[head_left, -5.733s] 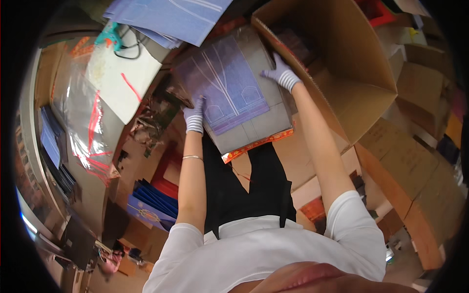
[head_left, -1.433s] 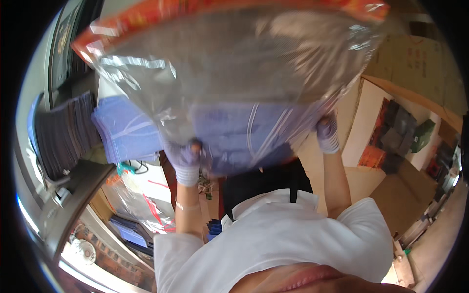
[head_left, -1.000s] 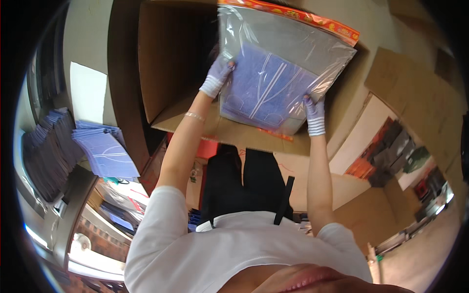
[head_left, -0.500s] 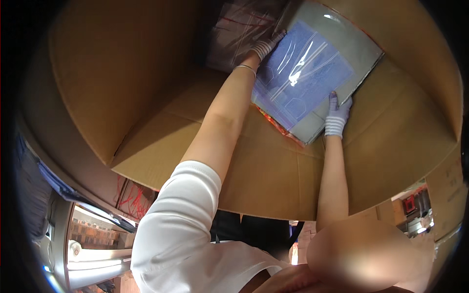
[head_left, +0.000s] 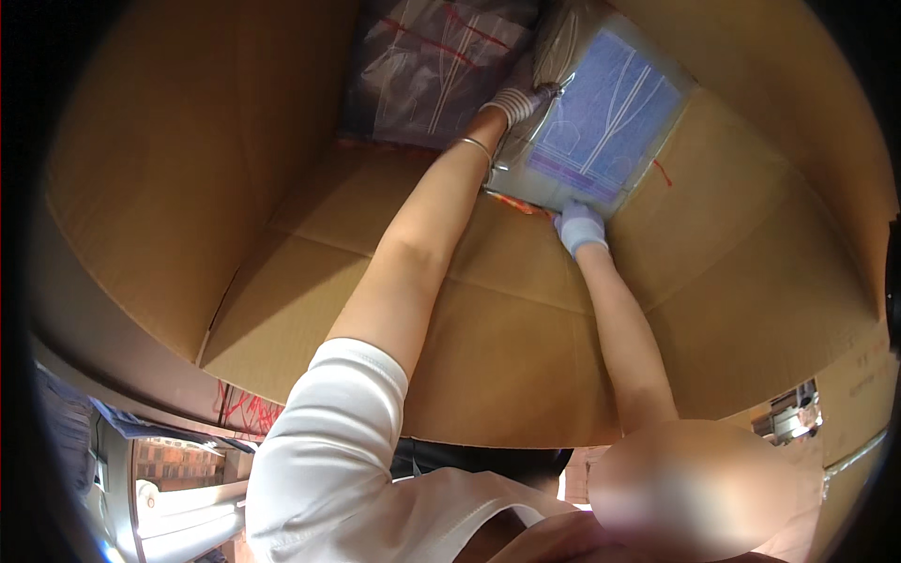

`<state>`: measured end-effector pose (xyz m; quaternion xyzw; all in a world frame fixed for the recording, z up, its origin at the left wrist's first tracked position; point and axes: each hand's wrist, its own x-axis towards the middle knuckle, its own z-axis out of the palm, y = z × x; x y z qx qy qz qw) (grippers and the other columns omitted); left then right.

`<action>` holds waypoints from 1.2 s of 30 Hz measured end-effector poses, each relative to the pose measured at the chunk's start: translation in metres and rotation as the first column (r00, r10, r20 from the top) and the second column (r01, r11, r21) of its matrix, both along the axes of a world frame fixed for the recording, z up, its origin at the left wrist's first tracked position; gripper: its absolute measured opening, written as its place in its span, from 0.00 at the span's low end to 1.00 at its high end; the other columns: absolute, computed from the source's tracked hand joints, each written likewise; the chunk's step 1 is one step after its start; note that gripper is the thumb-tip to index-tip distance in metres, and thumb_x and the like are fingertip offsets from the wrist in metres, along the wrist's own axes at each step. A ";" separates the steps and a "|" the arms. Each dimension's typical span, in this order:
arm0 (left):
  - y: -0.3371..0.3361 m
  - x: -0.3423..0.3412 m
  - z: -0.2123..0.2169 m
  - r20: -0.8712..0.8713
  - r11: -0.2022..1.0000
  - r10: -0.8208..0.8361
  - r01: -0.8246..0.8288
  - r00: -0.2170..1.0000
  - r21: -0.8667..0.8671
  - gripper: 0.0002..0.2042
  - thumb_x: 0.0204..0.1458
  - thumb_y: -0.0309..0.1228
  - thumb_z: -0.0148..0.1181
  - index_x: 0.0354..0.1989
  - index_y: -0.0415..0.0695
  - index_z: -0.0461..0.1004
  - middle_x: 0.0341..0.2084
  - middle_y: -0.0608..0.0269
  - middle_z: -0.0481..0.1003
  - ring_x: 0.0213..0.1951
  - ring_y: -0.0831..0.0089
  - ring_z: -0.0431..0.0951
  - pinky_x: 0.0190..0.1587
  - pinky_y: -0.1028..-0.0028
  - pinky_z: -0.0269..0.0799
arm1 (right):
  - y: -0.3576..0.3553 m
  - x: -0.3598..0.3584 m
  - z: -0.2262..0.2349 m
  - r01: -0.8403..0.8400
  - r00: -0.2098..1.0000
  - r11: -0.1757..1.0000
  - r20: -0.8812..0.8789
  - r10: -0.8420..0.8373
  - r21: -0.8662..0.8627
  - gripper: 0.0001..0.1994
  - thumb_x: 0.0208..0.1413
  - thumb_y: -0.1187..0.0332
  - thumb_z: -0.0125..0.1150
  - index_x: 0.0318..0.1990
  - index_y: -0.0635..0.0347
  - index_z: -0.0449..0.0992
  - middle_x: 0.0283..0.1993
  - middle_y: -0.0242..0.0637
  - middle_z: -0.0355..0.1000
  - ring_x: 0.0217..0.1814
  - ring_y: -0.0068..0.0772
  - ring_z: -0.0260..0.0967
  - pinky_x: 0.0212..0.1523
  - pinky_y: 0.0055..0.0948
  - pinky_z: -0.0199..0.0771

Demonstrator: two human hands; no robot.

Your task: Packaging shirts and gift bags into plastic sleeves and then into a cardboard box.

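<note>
A flat pack in clear plastic (head_left: 608, 113), with a blue jeans-like design on its front and a red-orange strip along its lower edge, lies tilted deep inside a large cardboard box (head_left: 526, 357). My left hand (head_left: 521, 103), in a striped glove, grips its left side, thumb over the plastic and the other fingers partly hidden. Closed at its lower corner is my right hand (head_left: 580, 228), in a pale lilac and white glove; its fingertips are hidden by the pack. Left of my left hand rests another plastic-wrapped pack (head_left: 427, 80) with white lines and red string.
Tall cardboard walls (head_left: 188, 169) surround both arms. A short red string (head_left: 664, 174) shows beside the right wall. Outside the box, folded dark blue cloth (head_left: 64, 427) is at the far left, with a bright white lamp tube (head_left: 192, 497) below.
The pack has moved deeper into the box and slightly right, turning more upright. My right hand has shifted left and down to its lower corner. The other pack shows more fully.
</note>
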<state>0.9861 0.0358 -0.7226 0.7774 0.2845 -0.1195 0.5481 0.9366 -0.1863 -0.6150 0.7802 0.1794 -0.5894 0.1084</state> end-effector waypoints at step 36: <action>0.169 -0.055 -0.041 -0.315 0.795 -0.127 0.287 0.941 0.535 0.15 0.54 0.32 0.37 0.40 0.38 0.70 0.41 0.50 0.70 0.45 0.61 0.70 0.48 0.68 0.63 | 0.212 0.098 -0.116 -0.556 0.685 0.669 0.727 0.034 0.493 0.15 0.48 0.70 0.44 0.45 0.55 0.67 0.38 0.42 0.69 0.40 0.44 0.67 0.39 0.40 0.68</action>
